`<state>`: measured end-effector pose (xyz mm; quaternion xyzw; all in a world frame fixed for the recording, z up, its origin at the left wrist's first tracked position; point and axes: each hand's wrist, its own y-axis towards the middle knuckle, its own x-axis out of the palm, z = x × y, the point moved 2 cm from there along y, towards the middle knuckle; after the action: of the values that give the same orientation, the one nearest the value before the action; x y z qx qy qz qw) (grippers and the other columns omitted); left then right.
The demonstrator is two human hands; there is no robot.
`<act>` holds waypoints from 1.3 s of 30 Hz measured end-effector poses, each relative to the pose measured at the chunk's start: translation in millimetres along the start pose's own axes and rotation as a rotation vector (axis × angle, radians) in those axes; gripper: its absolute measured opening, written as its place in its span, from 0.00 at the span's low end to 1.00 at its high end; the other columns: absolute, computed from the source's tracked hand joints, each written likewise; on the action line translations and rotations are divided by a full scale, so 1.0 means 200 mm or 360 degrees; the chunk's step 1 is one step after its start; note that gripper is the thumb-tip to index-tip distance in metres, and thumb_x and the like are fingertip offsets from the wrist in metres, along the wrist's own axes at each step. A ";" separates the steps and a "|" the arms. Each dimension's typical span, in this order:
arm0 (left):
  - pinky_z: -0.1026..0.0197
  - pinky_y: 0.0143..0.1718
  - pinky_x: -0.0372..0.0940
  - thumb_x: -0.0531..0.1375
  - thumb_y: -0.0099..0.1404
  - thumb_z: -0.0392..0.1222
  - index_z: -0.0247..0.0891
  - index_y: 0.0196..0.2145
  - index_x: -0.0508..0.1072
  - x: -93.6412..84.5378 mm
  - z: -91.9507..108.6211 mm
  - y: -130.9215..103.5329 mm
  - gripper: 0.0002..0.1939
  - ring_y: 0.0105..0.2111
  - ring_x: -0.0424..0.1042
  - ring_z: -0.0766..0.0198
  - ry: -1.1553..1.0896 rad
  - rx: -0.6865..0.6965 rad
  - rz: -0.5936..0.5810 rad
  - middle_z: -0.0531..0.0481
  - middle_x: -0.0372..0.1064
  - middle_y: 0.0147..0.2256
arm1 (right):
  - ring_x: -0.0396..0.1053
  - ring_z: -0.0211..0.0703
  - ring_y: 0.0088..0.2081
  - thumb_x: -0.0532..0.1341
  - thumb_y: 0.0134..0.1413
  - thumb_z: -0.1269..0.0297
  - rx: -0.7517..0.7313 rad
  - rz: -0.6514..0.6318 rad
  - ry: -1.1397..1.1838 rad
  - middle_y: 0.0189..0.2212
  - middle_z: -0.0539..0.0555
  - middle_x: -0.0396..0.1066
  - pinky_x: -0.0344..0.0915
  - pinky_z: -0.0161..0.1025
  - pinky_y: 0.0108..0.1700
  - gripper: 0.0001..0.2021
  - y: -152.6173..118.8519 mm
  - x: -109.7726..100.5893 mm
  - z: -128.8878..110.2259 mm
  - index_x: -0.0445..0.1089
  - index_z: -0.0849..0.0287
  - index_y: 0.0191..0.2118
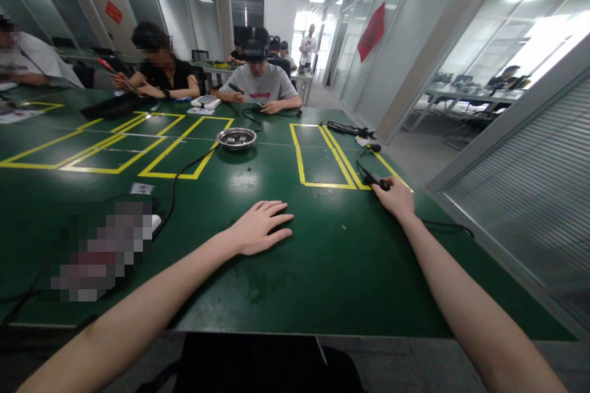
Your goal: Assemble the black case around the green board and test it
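My left hand [263, 228] lies palm down on the green table [313, 282], fingers spread, holding nothing. Farther right, my right hand [395, 196] has its fingers closed around a small black object [377, 182] with a cable running from it. That object is near the right-hand yellow tape lines. Beyond my left hand sits a round metal bowl [236, 139] with small metal pieces inside.
Yellow tape rectangles [302, 156] mark the tabletop. A black folded stand [348, 129] lies at the back right. Black cables [173, 196] cross the left side beside a blurred-out object [106, 252]. Several people sit across the table, one holding a tool.
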<state>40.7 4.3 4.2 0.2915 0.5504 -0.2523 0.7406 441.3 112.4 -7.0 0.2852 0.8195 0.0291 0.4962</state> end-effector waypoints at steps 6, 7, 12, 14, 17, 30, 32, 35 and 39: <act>0.46 0.68 0.53 0.45 0.78 0.61 0.44 0.64 0.70 0.01 -0.01 0.00 0.29 0.69 0.58 0.51 -0.0046 0.0002 0.0001 0.41 0.61 0.68 | 0.75 0.56 0.44 0.60 0.56 0.56 0.0067 0.0079 0.0219 0.43 0.64 0.79 0.69 0.46 0.47 0.17 0.05 0.02 0.06 0.77 0.62 0.44; 0.46 0.68 0.53 0.45 0.78 0.61 0.44 0.64 0.70 0.01 -0.01 0.00 0.29 0.69 0.58 0.51 -0.0047 0.0005 0.0007 0.41 0.61 0.68 | 0.75 0.55 0.43 0.58 0.57 0.56 0.0075 0.0085 0.0232 0.41 0.64 0.79 0.69 0.46 0.46 0.18 0.05 0.02 0.06 0.77 0.63 0.45; 0.45 0.68 0.52 0.46 0.78 0.60 0.43 0.64 0.70 0.01 -0.01 -0.01 0.29 0.69 0.58 0.50 -0.0050 0.0008 -0.0002 0.41 0.61 0.68 | 0.73 0.53 0.30 0.52 0.63 0.57 0.0147 0.0098 0.0266 0.24 0.57 0.74 0.68 0.48 0.43 0.23 0.06 0.03 0.09 0.74 0.66 0.54; 0.44 0.69 0.52 0.46 0.78 0.60 0.43 0.65 0.69 0.01 -0.01 -0.01 0.29 0.69 0.58 0.50 -0.0054 0.0006 -0.0010 0.41 0.60 0.68 | 0.73 0.53 0.30 0.52 0.63 0.58 0.0161 0.0109 0.0275 0.26 0.57 0.75 0.68 0.49 0.44 0.25 0.06 0.04 0.09 0.70 0.65 0.58; 0.44 0.68 0.52 0.46 0.79 0.59 0.43 0.65 0.69 0.01 -0.01 -0.01 0.28 0.69 0.57 0.50 -0.0047 0.0002 -0.0021 0.41 0.60 0.69 | 0.74 0.55 0.40 0.60 0.57 0.53 0.0125 0.0163 0.0274 0.41 0.61 0.77 0.67 0.50 0.49 0.29 0.05 0.05 0.09 0.67 0.61 0.61; 0.44 0.69 0.53 0.45 0.79 0.59 0.42 0.65 0.69 0.00 -0.01 0.00 0.29 0.69 0.58 0.50 -0.0049 -0.0009 -0.0048 0.40 0.60 0.69 | 0.70 0.56 0.46 0.65 0.43 0.55 -0.0111 0.0359 0.0231 0.43 0.60 0.72 0.67 0.49 0.49 0.28 0.03 0.00 0.06 0.70 0.60 0.52; 0.44 0.69 0.53 0.45 0.79 0.60 0.43 0.65 0.69 0.00 -0.01 0.00 0.29 0.69 0.58 0.50 -0.0048 -0.0006 -0.0046 0.40 0.60 0.68 | 0.71 0.59 0.48 0.65 0.46 0.55 -0.0058 0.0341 0.0167 0.46 0.63 0.74 0.68 0.50 0.50 0.26 0.03 0.01 0.05 0.72 0.60 0.52; 0.45 0.68 0.53 0.44 0.79 0.60 0.43 0.65 0.70 -0.01 0.00 0.00 0.30 0.69 0.58 0.51 -0.0036 -0.0002 -0.0039 0.41 0.60 0.68 | 0.74 0.61 0.47 0.66 0.48 0.53 0.0010 0.0143 0.0066 0.45 0.64 0.77 0.70 0.51 0.48 0.22 0.03 0.02 0.05 0.77 0.59 0.47; 0.46 0.69 0.53 0.44 0.79 0.60 0.42 0.65 0.70 0.00 0.00 0.00 0.30 0.69 0.58 0.51 -0.0022 -0.0002 -0.0050 0.41 0.60 0.68 | 0.76 0.60 0.47 0.67 0.49 0.52 -0.0104 -0.0036 0.0072 0.44 0.62 0.80 0.72 0.50 0.47 0.22 0.01 0.03 0.03 0.80 0.59 0.47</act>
<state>40.3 4.0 4.4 0.2805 0.5498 -0.2656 0.7406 445.6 115.8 -13.4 0.2587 0.8324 0.0568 0.4868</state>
